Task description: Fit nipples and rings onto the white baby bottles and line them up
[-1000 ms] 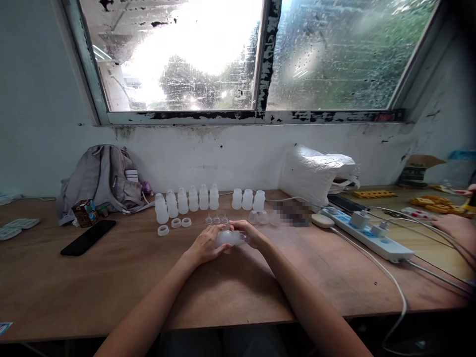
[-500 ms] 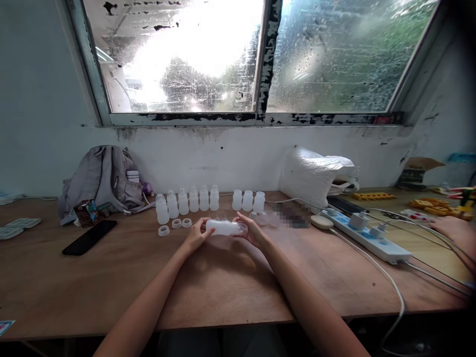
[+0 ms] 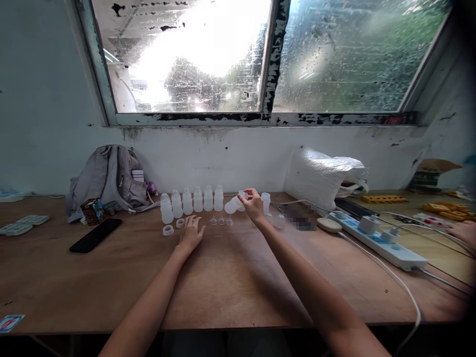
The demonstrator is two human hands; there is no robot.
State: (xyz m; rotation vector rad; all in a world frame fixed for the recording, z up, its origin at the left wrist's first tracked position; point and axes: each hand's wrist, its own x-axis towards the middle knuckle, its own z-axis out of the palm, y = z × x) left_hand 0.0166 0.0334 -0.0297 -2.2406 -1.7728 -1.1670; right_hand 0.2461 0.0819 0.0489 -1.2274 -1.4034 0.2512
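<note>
My right hand (image 3: 253, 204) is closed on a tilted frosted bottle (image 3: 231, 205), its fingers at the upper right end. Another frosted bottle (image 3: 265, 202) stands just right of that hand, and part of one more shows behind its fingers. My left hand (image 3: 191, 234) rests low over the table with fingers apart, beside a white ring (image 3: 180, 223); a second ring (image 3: 168, 230) lies farther left. Several bottles with teat-shaped tops (image 3: 198, 199) stand in a row behind. Small clear teat-shaped pieces (image 3: 221, 220) lie between my hands.
A grey backpack (image 3: 107, 181), small box (image 3: 92, 211) and black phone (image 3: 95, 236) are on the left. To the right are clear pieces (image 3: 278, 221), a round white object (image 3: 329, 225), a power strip (image 3: 379, 240) with cables, and another person's hand (image 3: 463, 232).
My hands have moved apart from the bottle held sideways between them. The left has let go and moved beside the rings; the right holds a tilted bottle near the standing ones. The view has shifted slightly.
</note>
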